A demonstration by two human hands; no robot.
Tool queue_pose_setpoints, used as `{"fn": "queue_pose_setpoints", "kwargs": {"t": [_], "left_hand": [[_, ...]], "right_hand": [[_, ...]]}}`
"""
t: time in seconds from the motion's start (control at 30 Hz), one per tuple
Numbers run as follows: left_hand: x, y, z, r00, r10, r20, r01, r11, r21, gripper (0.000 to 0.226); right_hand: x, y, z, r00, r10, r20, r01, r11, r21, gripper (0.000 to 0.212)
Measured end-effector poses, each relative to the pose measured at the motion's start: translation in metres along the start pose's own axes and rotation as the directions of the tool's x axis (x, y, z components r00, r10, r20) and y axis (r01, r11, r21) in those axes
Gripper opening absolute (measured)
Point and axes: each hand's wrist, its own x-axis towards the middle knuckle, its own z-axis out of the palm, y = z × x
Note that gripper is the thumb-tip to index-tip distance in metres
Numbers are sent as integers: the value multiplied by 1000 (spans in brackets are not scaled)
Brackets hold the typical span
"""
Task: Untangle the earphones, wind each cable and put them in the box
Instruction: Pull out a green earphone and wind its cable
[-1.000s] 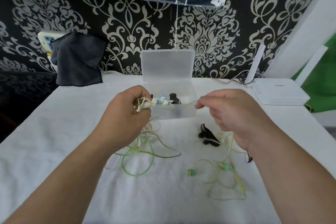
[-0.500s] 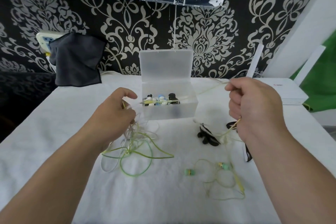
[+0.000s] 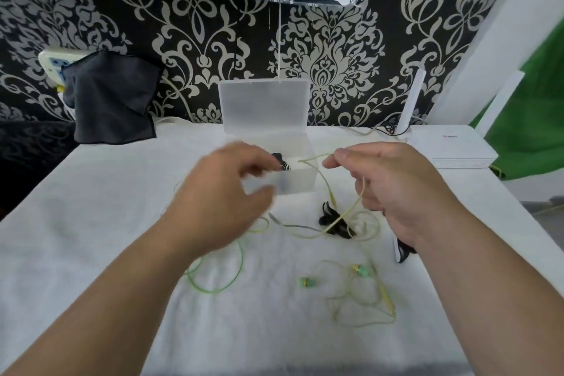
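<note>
Thumb and forefinger of the right hand (image 3: 396,189) pinch a thin yellow-green cable (image 3: 314,158); the left hand (image 3: 222,195), blurred, fingers apart, hovers at the translucent rectangular plastic box (image 3: 262,107).

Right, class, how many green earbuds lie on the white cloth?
2. One green earbud lies toward the near edge, the second earbud just right of it among the yellow cable loops. More may hide inside the box.
</note>
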Motion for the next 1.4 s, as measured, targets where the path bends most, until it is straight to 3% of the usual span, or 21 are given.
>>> {"fn": "queue_pose_setpoints", "kwargs": {"t": [0.07,0.13,0.2,0.27,0.33,0.4,0.47,0.57,0.63,0.67,0.7,0.77,0.83,0.87,0.93,1.03,1.13,1.2,1.27,1.3,1.4], "left_hand": [[-6,20,12,917,92,389,36,950,-310,33],[-10,30,22,810,145,569,142,892,-430,33],[-9,31,27,837,72,543,159,917,-367,17],[-5,28,30,903,-73,424,208,937,-281,26],[-1,22,30,931,-201,305,315,866,-388,30],[3,16,26,933,-291,209,358,782,-510,29],[6,16,26,935,-303,185,352,718,-601,29],[7,28,34,955,-200,221,295,736,-609,36],[4,38,42,959,-134,251,250,819,-517,31],[2,43,47,958,-107,266,227,850,-475,27],[2,46,51,958,-86,275,208,867,-452,24],[2,51,60,961,-43,272,167,876,-453,22],[4,54,66,970,-22,242,133,882,-453,18],[5,53,67,974,-27,223,127,884,-450,15],[8,49,64,973,-58,225,153,890,-430,12],[12,33,58,940,-143,310,251,905,-343,22],[11,19,60,916,-287,280,367,881,-299,30],[11,14,61,904,-351,244,422,825,-376,29],[11,18,58,927,-297,230,369,831,-417,30],[10,23,58,940,-241,241,325,849,-417,31],[3,38,62,938,-87,335,214,907,-364,28]], "right_hand": [[-3,2,1,999,4,51,-10,994,112,19],[-4,3,-1,999,36,36,-43,974,222,20],[-3,3,-8,994,105,-40,-84,931,354,21],[0,5,-22,972,182,-147,-99,890,446,23],[2,10,-40,948,212,-238,-96,902,420,23],[2,16,-56,937,204,-284,-140,963,230,22],[-1,25,-67,950,196,-242,-231,964,-128,21],[-7,37,-70,960,230,-158,-279,753,-597,34],[-15,38,-66,983,103,-149,-181,581,-794,50],[-20,34,-64,994,15,-113,-98,606,-789,53],[-26,28,-61,999,-26,-45,-13,715,-699,52],[-39,15,-51,983,3,186,61,940,-336,46],[-49,12,-46,926,32,375,63,969,-239,39],[-49,14,-46,938,21,347,65,970,-235,34],[-38,20,-54,997,6,78,-3,999,-45,38],[-17,27,-81,925,108,-365,3,957,291,43],[-9,38,-104,775,130,-619,-16,982,186,45],[-6,44,-112,753,53,-656,-102,994,-37,32],[-10,42,-104,837,-19,-547,-209,912,-353,17],[-11,41,-97,887,-33,-461,-200,872,-447,33],[-23,29,-65,1000,5,-10,-8,965,-261,56]]}}
